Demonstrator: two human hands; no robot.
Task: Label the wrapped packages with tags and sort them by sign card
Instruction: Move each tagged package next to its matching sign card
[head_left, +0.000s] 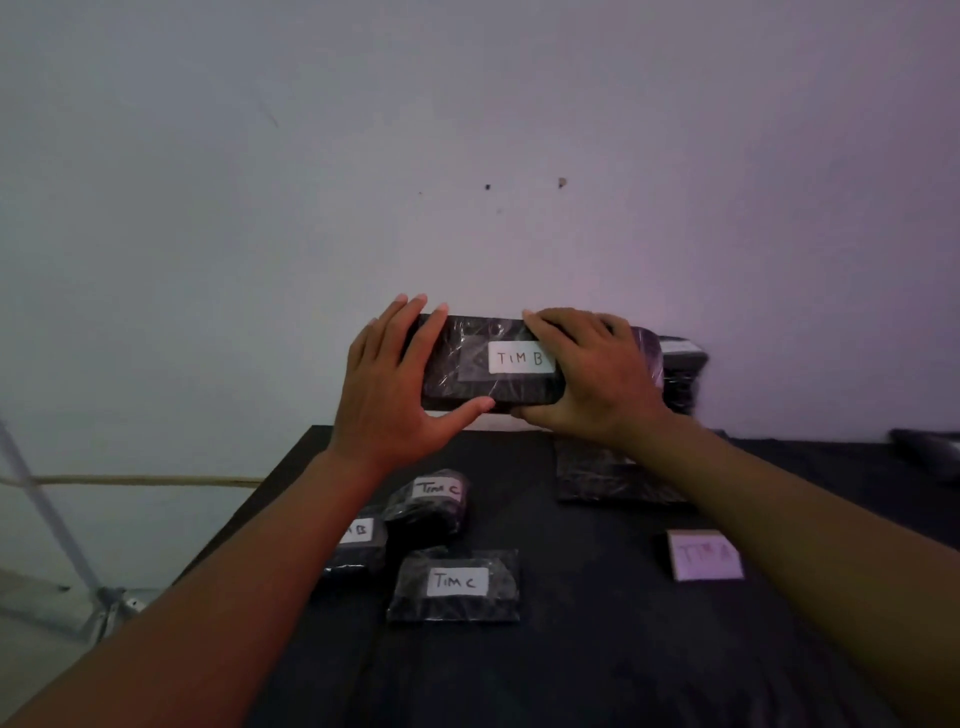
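Head view, item held: wrapped package (488, 364), tag "TIM B" (519, 358) affixed, grasped at both ends by left hand (395, 379) and right hand (597, 374), raised above the black table (597, 649). Sorting judged unfinished: two "TIM C" packages (454, 584) and another B-marked package (358, 545) are laid near left; an untagged package (618, 480) is seen.

A table (571, 665) under a black cloth carries the things. Near its left edge lie three small packages wrapped in dark film: one tagged "TIM C" (430, 500) toward the far edge, one beside it at the left edge whose tag shows only a "B" (358, 545), and a flat one tagged "TIM C" (455, 584) nearer the front. An untagged flat wrapped package (613, 475) lies toward the far edge, right of the middle. A sign card (705, 555) with faint lettering sits toward the right side. A dark stack (683, 374) stands at the far edge; its make-up cannot be told.
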